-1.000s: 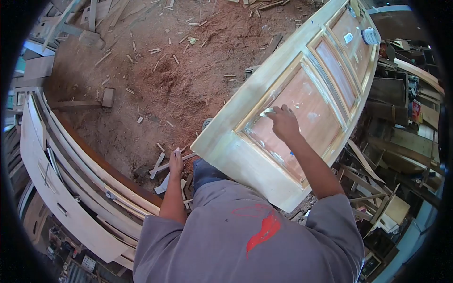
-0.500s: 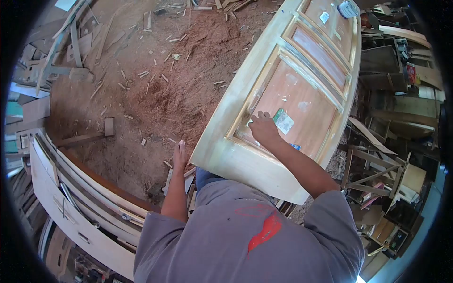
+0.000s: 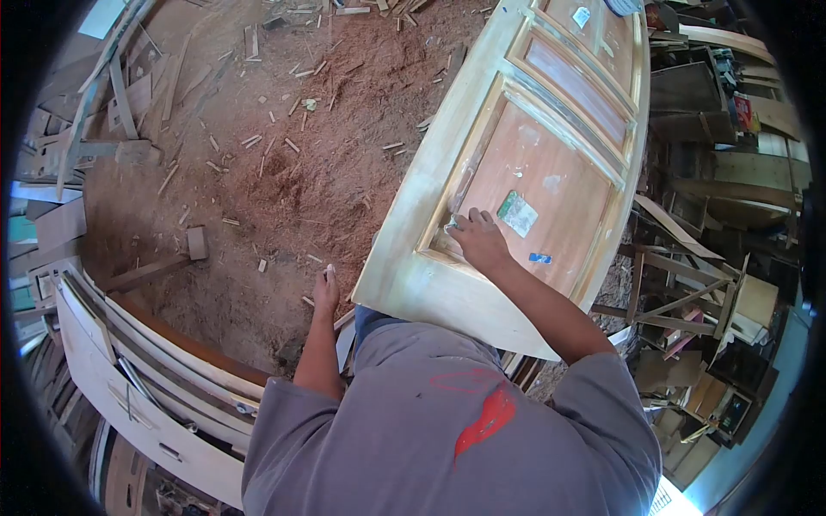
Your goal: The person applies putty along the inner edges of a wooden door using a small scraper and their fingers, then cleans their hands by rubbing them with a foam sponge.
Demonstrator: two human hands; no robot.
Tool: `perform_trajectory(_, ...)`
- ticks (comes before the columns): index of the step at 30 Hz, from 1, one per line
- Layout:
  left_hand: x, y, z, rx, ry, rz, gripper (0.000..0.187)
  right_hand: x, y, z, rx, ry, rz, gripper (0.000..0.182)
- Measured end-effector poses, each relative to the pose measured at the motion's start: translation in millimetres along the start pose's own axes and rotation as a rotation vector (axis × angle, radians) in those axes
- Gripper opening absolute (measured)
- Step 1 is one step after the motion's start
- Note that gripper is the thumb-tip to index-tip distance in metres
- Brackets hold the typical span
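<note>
A pale wooden door [image 3: 391, 249] with framed panels lies in front of me. My right hand [image 3: 482, 241] is over the lower left corner of its nearest panel [image 3: 551, 206], fingers pinched against the inner edge of the moulding. A small whitish bit shows at those fingertips; I cannot tell what it is. Just beyond the hand lies a green-and-white square piece [image 3: 518, 213], and a small blue piece [image 3: 540, 258] rests to its right. My left hand [image 3: 326, 291] is held left of the door's near corner, fingers closed, with a whitish spot at the tips.
Sawdust and wood offcuts [image 3: 301, 146] cover the floor at the left. Long boards [image 3: 155, 430] are stacked on edge at my lower left. A wooden trestle [image 3: 671, 292] and piled timber stand right of the door. A can [image 3: 623, 7] sits on the door's far end.
My right hand has shifted slightly along the moulding corner, and the blue piece is now uncovered. The fingers of my left hand have drawn in. The view has tilted slightly.
</note>
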State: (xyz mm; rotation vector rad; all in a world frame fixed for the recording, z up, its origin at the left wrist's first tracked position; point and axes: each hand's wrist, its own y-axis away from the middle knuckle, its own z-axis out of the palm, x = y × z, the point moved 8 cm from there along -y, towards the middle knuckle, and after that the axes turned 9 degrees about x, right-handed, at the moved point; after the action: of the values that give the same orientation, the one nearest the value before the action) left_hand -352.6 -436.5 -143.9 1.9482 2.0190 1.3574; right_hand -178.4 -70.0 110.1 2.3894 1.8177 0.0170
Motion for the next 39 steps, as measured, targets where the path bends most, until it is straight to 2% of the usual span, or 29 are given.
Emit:
perform_trajectory(7,-8,6,-23,0.073,-0.050,0.054,0.063,-6,-2,4,-0.103,0.110,-0.043,0.015)
perform_trajectory(10,-12,0,-28,0.061,0.051,0.015,0.064,-2,-5,-4,-0.116,0.134,0.028,0.017)
perform_trajectory(14,4,23,-58,0.136,0.053,0.081,0.065,2,13,-20,0.043,0.010,0.003,0.017)
perform_trajectory(16,-13,25,-58,0.125,0.031,0.113,0.066,-4,19,-13,0.075,-0.017,-0.008,0.018)
perform_trajectory(19,-40,33,-59,0.105,0.153,0.086,0.066,-23,17,0,0.116,0.053,-0.052,0.018)
perform_trajectory(22,-67,38,-67,0.113,0.070,-0.036,0.067,-25,22,3,0.129,0.057,-0.028,0.017)
perform_trajectory(25,-59,52,-85,0.149,0.020,0.030,0.070,-25,25,4,0.071,0.146,-0.076,0.016)
perform_trajectory(28,-66,43,-92,0.129,-0.042,-0.015,0.074,-22,17,7,-0.110,0.249,0.002,0.016)
perform_trajectory(29,-66,36,-96,0.131,-0.074,0.016,0.075,-22,19,-1,-0.083,0.197,0.026,0.016)
perform_trajectory(31,-66,4,-95,0.124,-0.144,0.097,0.077,-11,35,-16,-0.027,0.096,0.097,0.017)
perform_trajectory(34,-44,-29,-104,0.062,-0.213,0.048,0.079,37,74,-7,0.073,-0.376,0.475,0.024)
perform_trajectory(36,-23,-57,-109,0.030,-0.210,0.119,0.078,57,106,-6,0.241,-0.786,0.716,0.031)
perform_trajectory(39,14,-103,-120,0.001,-0.311,0.146,0.076,54,155,12,0.441,-1.318,1.170,0.039)
